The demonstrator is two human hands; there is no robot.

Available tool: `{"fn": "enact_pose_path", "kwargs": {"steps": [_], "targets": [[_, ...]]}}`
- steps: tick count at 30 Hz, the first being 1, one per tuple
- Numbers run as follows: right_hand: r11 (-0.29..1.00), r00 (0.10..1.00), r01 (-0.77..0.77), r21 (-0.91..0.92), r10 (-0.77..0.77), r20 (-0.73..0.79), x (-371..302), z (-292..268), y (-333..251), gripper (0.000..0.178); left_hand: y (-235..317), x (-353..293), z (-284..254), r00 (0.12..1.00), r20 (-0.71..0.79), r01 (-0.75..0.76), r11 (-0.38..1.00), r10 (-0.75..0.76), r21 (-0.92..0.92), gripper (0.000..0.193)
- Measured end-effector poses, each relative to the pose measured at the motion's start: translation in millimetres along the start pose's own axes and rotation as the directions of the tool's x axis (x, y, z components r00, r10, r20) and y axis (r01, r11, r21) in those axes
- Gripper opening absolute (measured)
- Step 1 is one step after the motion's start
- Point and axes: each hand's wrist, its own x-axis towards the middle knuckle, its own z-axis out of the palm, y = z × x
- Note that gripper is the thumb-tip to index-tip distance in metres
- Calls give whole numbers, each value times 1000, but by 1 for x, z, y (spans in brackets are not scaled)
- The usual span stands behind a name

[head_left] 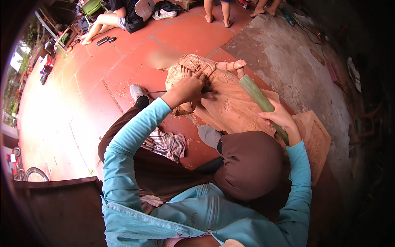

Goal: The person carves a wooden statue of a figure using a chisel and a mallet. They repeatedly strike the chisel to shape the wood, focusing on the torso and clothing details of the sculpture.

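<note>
A carved wooden figure (pixel 230 103) lies in front of me, with robe folds, flower reliefs and an outstretched arm; its head is blurred. My left hand (pixel 190 85) rests on the figure's chest, fingers curled round a tool that is mostly hidden. From under that wrist a thin metal shaft (pixel 155 92) sticks out to the left, looking like part of a chisel. In my right hand (pixel 280 117) is a green, round wooden club (pixel 258 95), gripped near its lower end and tilted with its top up and left, above the figure's lower robe.
A checked cloth (pixel 170 144) with several slim tools lies by my legs. The figure's carved base (pixel 314 142) stands beside my right forearm. Wood shavings dot the red tiles (pixel 123 61). Other people sit and stand at the back, near a phone (pixel 102 41). A bicycle wheel (pixel 37 174) shows far left.
</note>
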Motion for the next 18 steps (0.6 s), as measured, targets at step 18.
{"fn": "enact_pose_path", "kwargs": {"steps": [18], "targets": [[996, 1000, -12, 83, 12, -5, 2, -4, 6, 65, -7, -48, 1, 981, -4, -186, 921, 196, -342, 25]]}}
